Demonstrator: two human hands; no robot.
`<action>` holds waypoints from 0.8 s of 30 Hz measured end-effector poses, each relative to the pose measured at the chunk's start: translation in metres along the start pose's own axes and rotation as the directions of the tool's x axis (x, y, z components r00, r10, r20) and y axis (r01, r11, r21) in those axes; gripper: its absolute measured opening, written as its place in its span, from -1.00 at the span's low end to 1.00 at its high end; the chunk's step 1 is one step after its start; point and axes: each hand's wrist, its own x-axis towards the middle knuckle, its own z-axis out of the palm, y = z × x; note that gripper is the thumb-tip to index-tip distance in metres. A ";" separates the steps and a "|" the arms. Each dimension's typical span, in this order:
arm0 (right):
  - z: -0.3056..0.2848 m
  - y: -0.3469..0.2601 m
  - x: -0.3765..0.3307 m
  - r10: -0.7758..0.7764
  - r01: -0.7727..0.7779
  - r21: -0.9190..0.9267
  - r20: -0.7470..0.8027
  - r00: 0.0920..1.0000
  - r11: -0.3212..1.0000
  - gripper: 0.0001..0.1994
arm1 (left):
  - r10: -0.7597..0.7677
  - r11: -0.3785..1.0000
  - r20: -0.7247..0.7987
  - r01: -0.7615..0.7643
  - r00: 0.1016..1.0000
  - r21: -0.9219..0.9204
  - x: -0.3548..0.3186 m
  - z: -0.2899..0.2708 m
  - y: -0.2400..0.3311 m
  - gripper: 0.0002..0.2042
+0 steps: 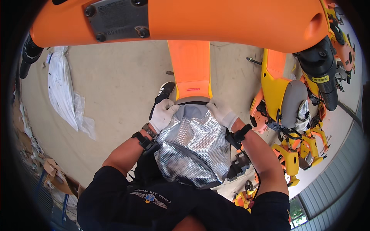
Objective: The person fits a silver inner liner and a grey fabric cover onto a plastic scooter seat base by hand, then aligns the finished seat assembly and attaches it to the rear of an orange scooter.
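Observation:
A silver quilted-foil seat cover [194,148] with a grey lining lies over the seat of an orange and yellow electric bike, in front of my body. My left hand [163,114], in a white glove, pinches the cover's front left edge. At the front right edge my right hand [222,114], gloved too, grips the rim with its fingers partly hidden. Between the hands a grey strip of the seat [192,100] shows beyond the cover's dark hem. The bike's orange centre panel [189,67] runs forward from there.
The bike's wide orange handlebar shell [231,21] spans the top, with black grips at both ends. Several orange and yellow bikes [283,98] stand at the right. White plastic sheeting [63,86] lies on the floor at the left. Cardboard [58,175] is piled at the lower left.

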 end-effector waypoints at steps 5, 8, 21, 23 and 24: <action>0.025 0.044 0.019 -0.162 0.132 -0.282 -0.088 0.983 0.950 -0.73 | 0.063 0.986 -0.056 -0.054 0.996 0.156 0.001 0.003 0.015 -0.71; 0.015 0.012 0.021 0.059 -0.070 -0.153 -0.075 0.995 0.986 -0.69 | 0.029 0.976 -0.061 -0.016 0.998 0.216 0.002 0.004 0.021 -0.71; 0.016 0.064 0.067 0.061 -0.030 -0.227 0.132 0.989 0.974 -0.65 | -0.066 0.997 0.084 0.063 0.994 0.042 0.075 0.022 -0.080 -0.63; 0.017 0.061 0.067 0.135 -0.107 -0.170 0.161 0.978 0.980 -0.64 | -0.054 0.997 0.103 0.049 0.993 0.052 0.070 0.017 -0.070 -0.65; 0.035 0.086 0.067 -0.064 0.092 -0.251 0.115 0.991 0.964 -0.65 | -0.040 0.997 0.115 0.032 0.993 0.072 0.069 0.021 -0.072 -0.67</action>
